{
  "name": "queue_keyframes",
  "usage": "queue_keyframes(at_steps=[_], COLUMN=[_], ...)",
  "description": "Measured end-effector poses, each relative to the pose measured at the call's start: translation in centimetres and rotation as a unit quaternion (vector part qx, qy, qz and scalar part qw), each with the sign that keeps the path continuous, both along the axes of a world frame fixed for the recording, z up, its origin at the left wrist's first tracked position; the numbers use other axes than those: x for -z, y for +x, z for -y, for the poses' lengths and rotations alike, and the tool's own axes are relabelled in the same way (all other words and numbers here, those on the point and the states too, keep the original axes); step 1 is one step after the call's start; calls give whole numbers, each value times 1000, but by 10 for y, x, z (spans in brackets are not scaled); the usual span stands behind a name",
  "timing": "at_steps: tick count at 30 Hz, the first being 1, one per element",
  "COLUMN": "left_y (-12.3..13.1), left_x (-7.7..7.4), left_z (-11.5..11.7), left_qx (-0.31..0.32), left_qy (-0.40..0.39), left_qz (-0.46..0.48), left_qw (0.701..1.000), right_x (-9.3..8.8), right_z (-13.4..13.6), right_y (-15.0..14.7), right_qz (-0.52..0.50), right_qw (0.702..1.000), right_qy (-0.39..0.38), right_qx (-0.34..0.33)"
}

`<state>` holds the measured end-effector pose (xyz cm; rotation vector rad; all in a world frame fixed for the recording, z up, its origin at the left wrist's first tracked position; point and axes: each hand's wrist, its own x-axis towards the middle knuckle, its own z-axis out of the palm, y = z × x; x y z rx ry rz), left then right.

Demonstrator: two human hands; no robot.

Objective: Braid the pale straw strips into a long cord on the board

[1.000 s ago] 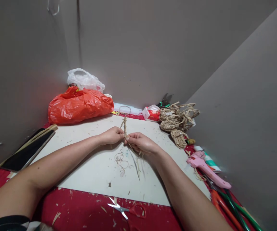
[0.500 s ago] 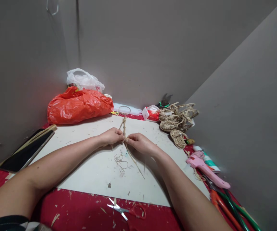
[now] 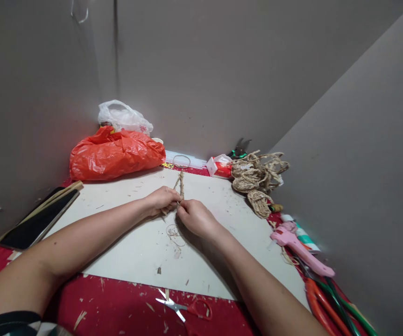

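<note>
A short braided straw cord (image 3: pixel 182 183) stands up from between my hands, over the white board (image 3: pixel 124 252). My left hand (image 3: pixel 164 199) is closed on its lower end, with thumb and fingers pinched. Close against it, my right hand (image 3: pixel 196 215) is closed too, its fingertips at the base of the cord. The strands between the fingertips are mostly hidden. A loose curl of thin twine (image 3: pixel 176 235) lies on the board just below the hands.
Red-handled scissors (image 3: pixel 183 308) lie on the red cloth in front. Braided rope bundles (image 3: pixel 257 175), a pink glue gun (image 3: pixel 302 249) and pliers line the right side. At the back left sit a red plastic bag (image 3: pixel 117 154) and a white one; a phone (image 3: pixel 40 221) lies left.
My right hand has moved a little left and turned over, covering more of the cord's lower end. The long loose strand that hung toward me is out of sight. My left hand stays put.
</note>
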<state>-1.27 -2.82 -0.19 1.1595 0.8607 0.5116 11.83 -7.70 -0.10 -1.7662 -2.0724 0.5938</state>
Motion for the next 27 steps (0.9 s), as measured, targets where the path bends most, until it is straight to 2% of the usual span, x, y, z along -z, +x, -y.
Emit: queue_keyframes(at_steps=[3,5,8,10,11,13,14,15,17,19,24,27], left_y=[0,0,-2,-4,-4,-4,-4,-3,-1,-1,-3,-6], left_x=[-1,-2,-5,-6,-6,-6,-5,-4,-2,1,0,-4], left_z=[1,1,-1,-2,-2,-3,-3,-3,-2,-1,-2,-4], left_qx=[-13,-12,-6,-9,-7,0,3,4,4,1,51,89], left_qy=[-6,1,-6,-6,-6,-7,-8,-7,6,35,85,95], left_qz=[13,19,38,50,53,53,51,49,43,35,-4,-17], left_qw=[1000,1000,999,999,999,999,999,999,999,999,995,991], right_x=[-5,-14,-32,-40,-42,-38,-33,-27,-14,-3,7,6], right_z=[8,13,16,11,7,-2,-7,-10,-15,-16,-20,-23], right_y=[-5,-6,3,14,20,27,29,28,23,16,19,26], right_qz=[73,79,-1,-81,-113,-159,-183,-216,-292,-326,-310,-346], right_qw=[997,996,984,982,988,985,977,971,950,930,930,903], right_qy=[10,-10,-118,-134,-96,19,49,37,-73,-158,-192,-254], right_qx=[12,-34,-132,-101,-48,65,95,100,81,63,37,20])
